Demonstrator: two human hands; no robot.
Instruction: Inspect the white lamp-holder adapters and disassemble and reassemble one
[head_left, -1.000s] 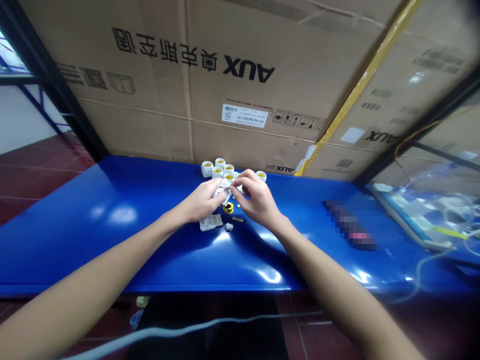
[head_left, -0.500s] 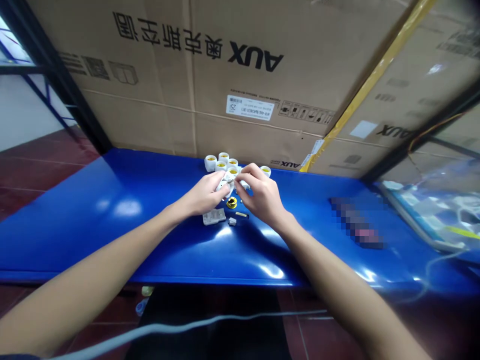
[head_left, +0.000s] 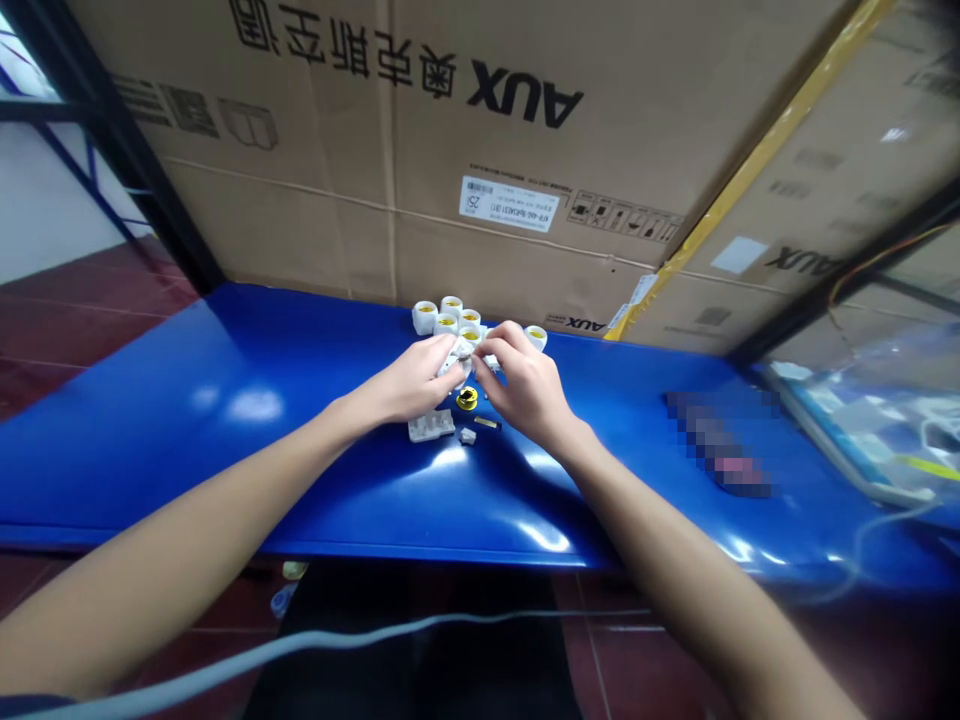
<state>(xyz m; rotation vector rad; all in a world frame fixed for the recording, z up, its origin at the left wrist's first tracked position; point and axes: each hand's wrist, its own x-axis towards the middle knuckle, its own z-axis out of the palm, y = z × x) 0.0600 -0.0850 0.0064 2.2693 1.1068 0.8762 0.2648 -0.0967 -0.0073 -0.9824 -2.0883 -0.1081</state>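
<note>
My left hand (head_left: 411,382) is closed around a small white plastic part (head_left: 459,352), gripping it between thumb and fingers. Beside it, my right hand (head_left: 525,385) is in a pinch at the part's right side. Whatever sits between its fingertips is too small to make out. Just below the hands lies a yellow spool (head_left: 466,399) with a dark centre. Near it are a pale moulded piece with hollows (head_left: 432,426), a small white piece (head_left: 468,437) and a thin yellow-and-black stick (head_left: 487,423). More white pieces (head_left: 492,362) are partly hidden behind my right hand.
Several white cup-shaped parts with yellow insides (head_left: 425,319) stand behind my hands on the blue table (head_left: 187,420). Large cardboard boxes (head_left: 315,200) wall off the back. To the right are a blurred dark object (head_left: 716,445) and a tray of bagged things (head_left: 847,430). A pale cable (head_left: 330,640) crosses in front.
The view has shifted slightly, so the table items sit a little higher and further right. Both hands keep nearly the same pose around the white part.
</note>
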